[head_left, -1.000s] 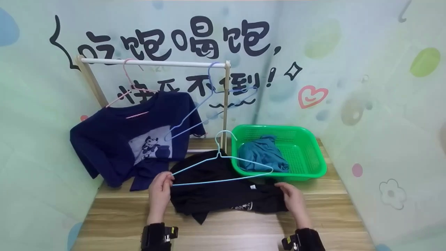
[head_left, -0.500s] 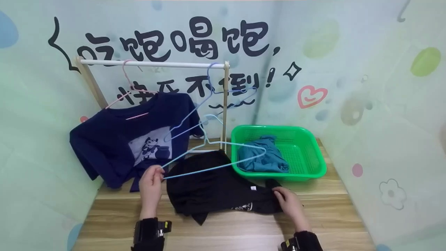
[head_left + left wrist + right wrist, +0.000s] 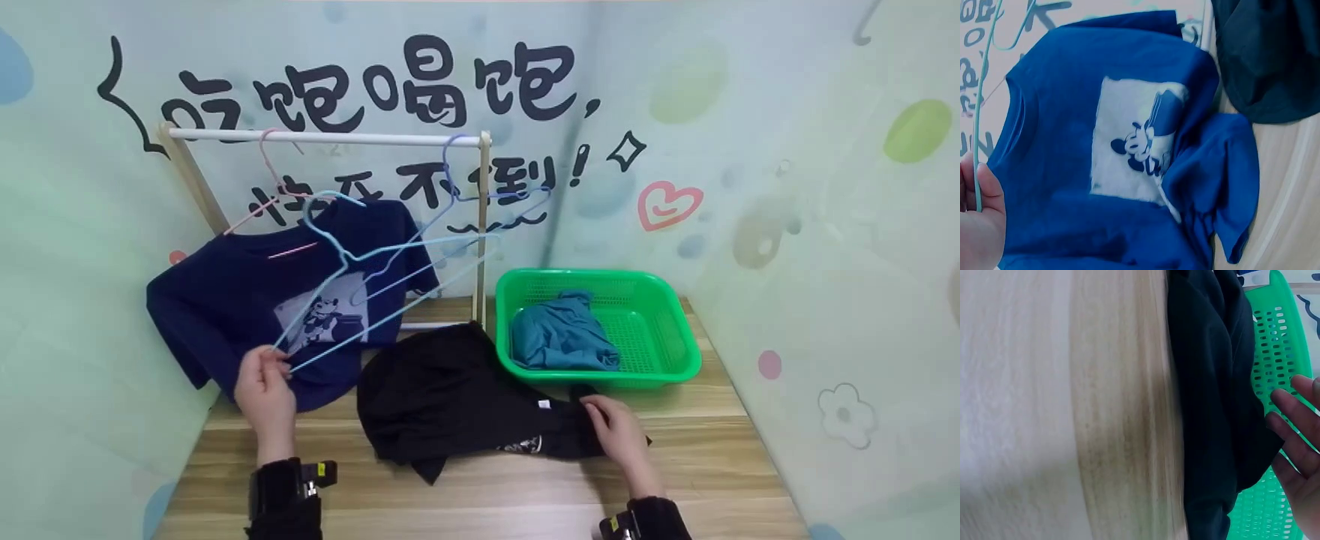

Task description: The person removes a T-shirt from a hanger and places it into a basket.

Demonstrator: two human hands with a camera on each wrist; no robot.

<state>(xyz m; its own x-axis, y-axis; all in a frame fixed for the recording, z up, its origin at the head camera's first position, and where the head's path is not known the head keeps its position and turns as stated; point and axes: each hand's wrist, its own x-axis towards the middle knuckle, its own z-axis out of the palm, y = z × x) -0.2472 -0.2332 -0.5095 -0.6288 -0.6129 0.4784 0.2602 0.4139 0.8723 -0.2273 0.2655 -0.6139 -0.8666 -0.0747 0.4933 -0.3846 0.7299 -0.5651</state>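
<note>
In the head view my left hand grips one end of a light blue clothes hanger, its hook up and its far end pointing right. The hanger overlaps a navy T-shirt with a cartoon print, which hangs on a pink hanger. A black T-shirt lies bunched on the table, a small white label near its right part. At that right end is my right hand. The right wrist view has this hand's fingers extended at the edge of the black cloth.
A clothes rack with a white rail stands at the back left and bears a blue-violet hanger. Behind the black T-shirt, a green basket holds a teal garment. Printed walls enclose the wooden table.
My left hand has carried the light blue hanger left and up, away from the black T-shirt to in front of the navy one. My right hand has shifted slightly left.
</note>
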